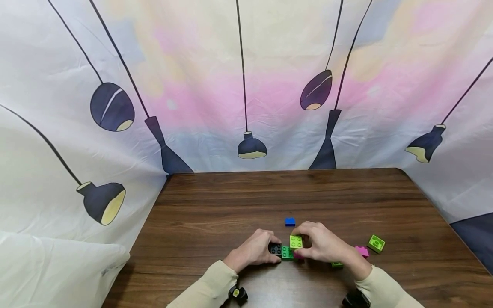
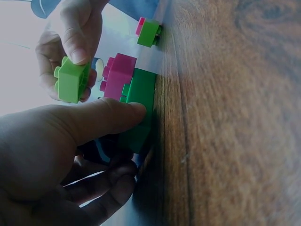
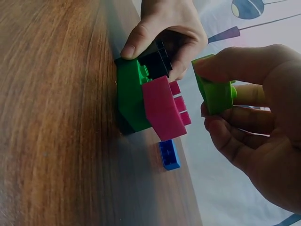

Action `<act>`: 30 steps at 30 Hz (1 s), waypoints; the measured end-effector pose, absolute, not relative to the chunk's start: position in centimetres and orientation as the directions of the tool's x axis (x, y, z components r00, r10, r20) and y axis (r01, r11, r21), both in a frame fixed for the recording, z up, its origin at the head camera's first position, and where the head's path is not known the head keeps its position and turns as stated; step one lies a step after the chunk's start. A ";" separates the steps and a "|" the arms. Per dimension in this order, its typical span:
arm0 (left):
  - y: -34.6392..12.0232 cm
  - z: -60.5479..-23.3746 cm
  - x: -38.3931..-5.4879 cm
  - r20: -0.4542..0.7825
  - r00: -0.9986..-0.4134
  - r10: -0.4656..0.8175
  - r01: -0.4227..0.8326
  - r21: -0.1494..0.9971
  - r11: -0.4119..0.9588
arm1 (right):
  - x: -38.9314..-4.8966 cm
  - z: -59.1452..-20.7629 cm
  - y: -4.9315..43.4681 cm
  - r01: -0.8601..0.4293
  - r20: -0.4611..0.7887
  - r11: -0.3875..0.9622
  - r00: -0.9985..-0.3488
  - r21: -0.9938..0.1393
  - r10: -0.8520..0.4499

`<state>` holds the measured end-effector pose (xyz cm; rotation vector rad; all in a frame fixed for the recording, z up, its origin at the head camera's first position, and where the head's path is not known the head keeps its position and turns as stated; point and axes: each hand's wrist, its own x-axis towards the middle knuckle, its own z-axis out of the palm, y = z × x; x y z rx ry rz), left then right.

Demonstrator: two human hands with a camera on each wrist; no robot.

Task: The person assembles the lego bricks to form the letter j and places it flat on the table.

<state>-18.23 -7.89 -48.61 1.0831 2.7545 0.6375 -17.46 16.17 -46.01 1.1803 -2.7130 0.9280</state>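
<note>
My left hand (image 1: pixel 256 248) grips a small build of toy building bricks on the table. Its base is a green brick (image 3: pixel 129 94), with a black brick (image 1: pixel 275 249) on top at the left end and a pink brick (image 3: pixel 162 108) on top at the right end. In the left wrist view the thumb lies along the green side. Pinched between thumb and fingers of my right hand (image 1: pixel 321 241) is a lime green brick (image 1: pixel 296 242), studs up. Both wrist views show it apart from the pink studs.
Beyond the hands lies a blue brick (image 1: pixel 290 222). To the right are a loose lime brick (image 1: pixel 376 244) with its hollow side showing, another pink brick (image 1: pixel 362 251), and a green brick (image 1: pixel 337 265) partly hidden by the right forearm. A printed cloth hangs behind the brown table (image 1: pixel 239 192).
</note>
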 end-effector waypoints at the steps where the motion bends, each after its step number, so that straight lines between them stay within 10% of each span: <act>1: -7.9 -48.7 -18.2 0.050 -0.735 0.676 0.630 0.418 0.654 | -17.4 -46.1 16.2 -0.676 0.262 0.533 -0.712 -0.509 -0.652; 30: -7.9 -48.6 -18.2 0.049 -0.740 0.671 0.625 0.421 0.658 | -17.2 -46.8 15.2 -0.707 0.269 0.526 -0.684 -0.473 -0.678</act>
